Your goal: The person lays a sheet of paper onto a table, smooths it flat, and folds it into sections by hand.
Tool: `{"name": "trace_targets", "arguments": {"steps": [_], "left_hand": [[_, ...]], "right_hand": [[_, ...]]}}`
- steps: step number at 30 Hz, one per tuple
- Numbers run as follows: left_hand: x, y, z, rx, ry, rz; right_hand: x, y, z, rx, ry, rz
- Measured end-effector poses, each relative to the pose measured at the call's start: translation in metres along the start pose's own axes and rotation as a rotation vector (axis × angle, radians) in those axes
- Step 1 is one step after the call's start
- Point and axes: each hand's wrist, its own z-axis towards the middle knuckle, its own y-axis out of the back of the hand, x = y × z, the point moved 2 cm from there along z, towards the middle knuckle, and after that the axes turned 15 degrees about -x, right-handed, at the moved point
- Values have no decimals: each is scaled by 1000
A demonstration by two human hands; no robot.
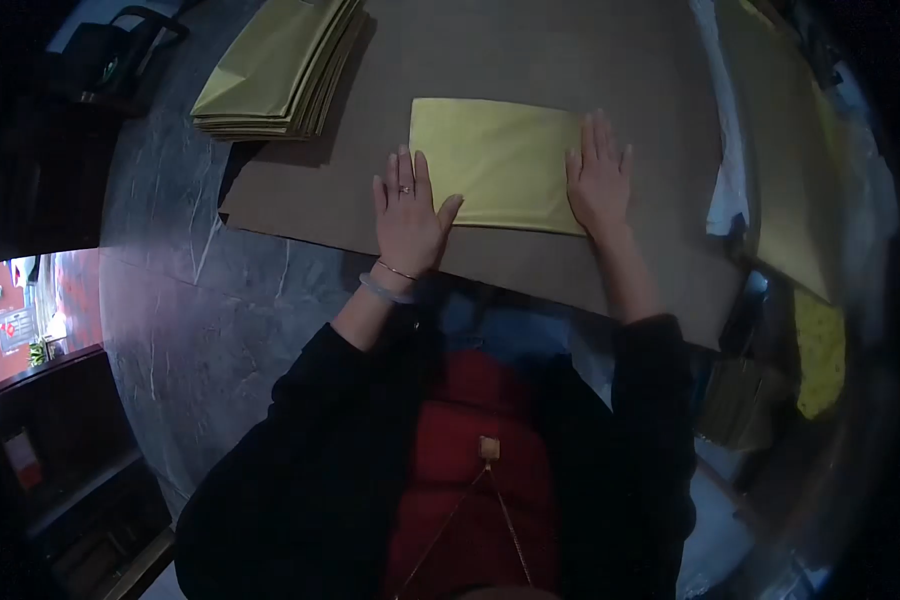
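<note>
A yellow paper sheet or envelope (505, 165) lies flat on a brown cardboard sheet (310, 200). My left hand (410, 215) rests palm down at its left edge, fingers stretched out and the thumb over its lower left corner. A ring and a bracelet show on this hand and wrist. Along the right edge of the yellow paper lies my right hand (600, 180), also flat with fingers extended. Neither hand grips anything.
A stack of folded yellow paper pieces (275, 70) sits at the upper left of the cardboard. Large yellowish sheets (790, 170) and white paper (727, 190) are on the right. A black object (120, 50) stands at the far upper left.
</note>
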Motion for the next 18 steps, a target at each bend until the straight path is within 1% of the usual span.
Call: {"name": "trace_targets", "arguments": {"steps": [2,4,5,7,9,10,12,13,14,16,17,18], "left_hand": [[-2,-1,-1,-3,11,8],[-1,-3,-1,1,6,-15],[0,-2,-1,5,10,-19],[-2,0,0,15,12,-27],[-2,-2,0,34,10,-20],[-1,-3,0,47,16,0],[4,-3,-5,83,-49,31],[7,-4,-6,82,-59,12],[9,-5,-7,85,-67,-8],[8,-9,-8,91,-33,-41],[9,-11,-8,88,-56,25],[9,-13,-8,83,-80,92]], "right_hand": [[2,8,2,-8,-1,-36],[7,13,6,23,92,-156],[19,21,10,-14,102,-152],[54,30,14,-7,113,-70],[105,29,13,25,67,247],[128,24,8,15,90,314],[169,14,1,11,118,469],[179,12,0,19,122,558],[176,11,0,23,111,550],[170,8,-2,55,-29,646],[162,9,-5,60,8,639],[155,11,-8,72,1,638]]}}
